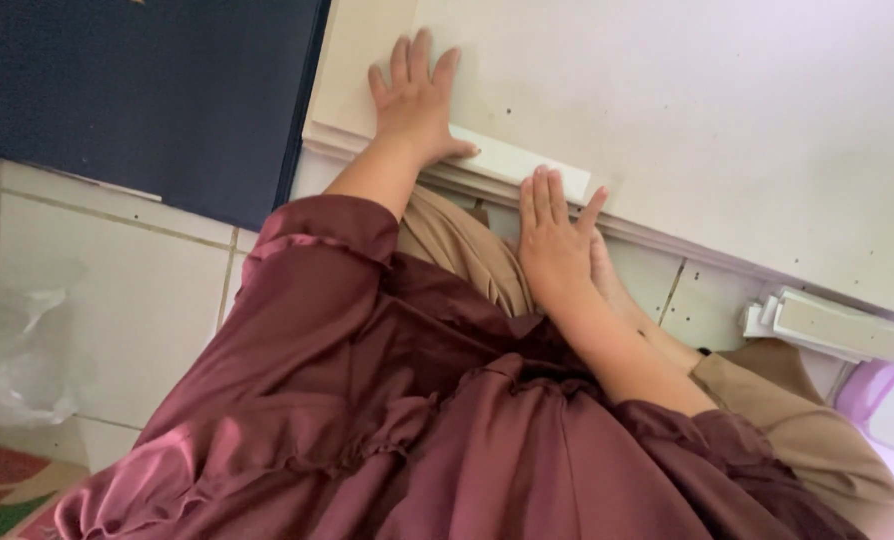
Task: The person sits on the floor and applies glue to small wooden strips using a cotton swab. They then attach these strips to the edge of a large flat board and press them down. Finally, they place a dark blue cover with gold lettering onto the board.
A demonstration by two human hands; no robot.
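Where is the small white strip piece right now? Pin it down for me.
In the head view, the white strip piece lies along the near edge of the big cream board, between the left hand and the right hand, both touching it.

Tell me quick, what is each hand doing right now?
Left hand: open, flat on the cream board, thumb against the white strip, holding nothing.
Right hand: open, fingertips on the white strip's edge, holding nothing.
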